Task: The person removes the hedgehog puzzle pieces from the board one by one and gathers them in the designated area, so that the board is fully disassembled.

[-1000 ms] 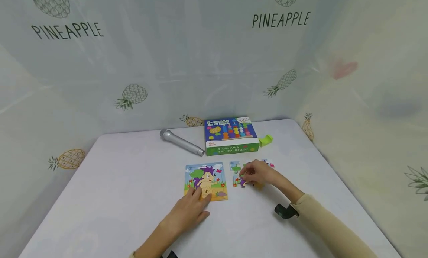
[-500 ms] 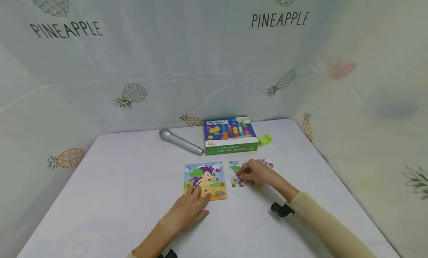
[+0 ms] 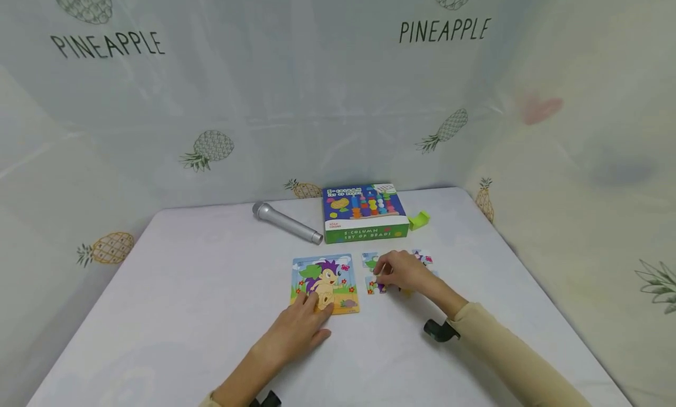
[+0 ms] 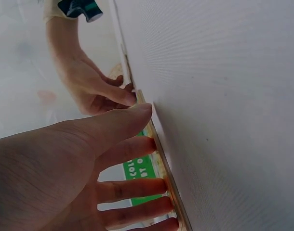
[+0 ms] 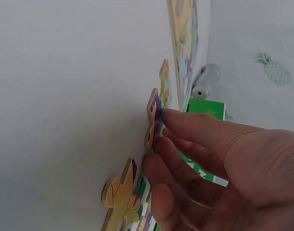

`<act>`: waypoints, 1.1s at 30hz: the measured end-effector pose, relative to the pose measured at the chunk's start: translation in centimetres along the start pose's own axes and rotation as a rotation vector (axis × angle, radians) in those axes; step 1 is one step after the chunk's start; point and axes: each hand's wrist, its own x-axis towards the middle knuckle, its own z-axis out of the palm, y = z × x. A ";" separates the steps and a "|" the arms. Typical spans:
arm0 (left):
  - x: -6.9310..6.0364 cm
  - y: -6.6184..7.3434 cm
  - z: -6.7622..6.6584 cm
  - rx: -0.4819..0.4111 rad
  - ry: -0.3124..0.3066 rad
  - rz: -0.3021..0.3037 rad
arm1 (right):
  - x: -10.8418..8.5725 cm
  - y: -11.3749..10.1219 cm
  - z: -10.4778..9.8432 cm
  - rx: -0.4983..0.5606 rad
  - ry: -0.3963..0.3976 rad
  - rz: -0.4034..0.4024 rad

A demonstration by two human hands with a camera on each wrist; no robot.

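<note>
My left hand (image 3: pixel 302 325) rests its extended fingers on the lower edge of a square puzzle board (image 3: pixel 304 272) with a purple-haired hedgehog picture. In the left wrist view, the fingers (image 4: pixel 132 189) lie nearly straight along the board's edge. To the right of the board, my right hand (image 3: pixel 404 270) pinches a purple and tan puzzle piece (image 5: pixel 155 108) between thumb and fingertips, low at the tabletop. A flower puzzle piece (image 3: pixel 371 285) lies against it on the left. Other loose puzzle pieces (image 5: pixel 119 199) lie nearby, partly hidden under the right hand.
Behind the board lies a silver microphone (image 3: pixel 287 223). A "5-column set of beads" box (image 3: pixel 366 234) stands at the back, with a bright green object (image 3: pixel 419 220) beside it. More pieces (image 3: pixel 369 259) lie past the right hand on the white table (image 3: pixel 211 278).
The right hand has shifted slightly left with its fingers at the puzzle piece, and the flower piece sits slightly further left. The left hand stays on the board.
</note>
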 end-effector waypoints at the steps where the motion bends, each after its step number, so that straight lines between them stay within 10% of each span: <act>1: 0.0 0.0 0.0 0.005 0.002 0.004 | 0.0 0.0 0.1 -0.013 0.005 0.013; 19: -0.1 -0.1 -0.5 0.016 0.021 0.018 | 1.1 -5.0 2.1 -0.064 -0.069 -0.227; 33: -0.2 -0.2 -0.2 0.030 0.016 0.032 | 1.4 -5.7 4.0 -0.042 -0.095 -0.201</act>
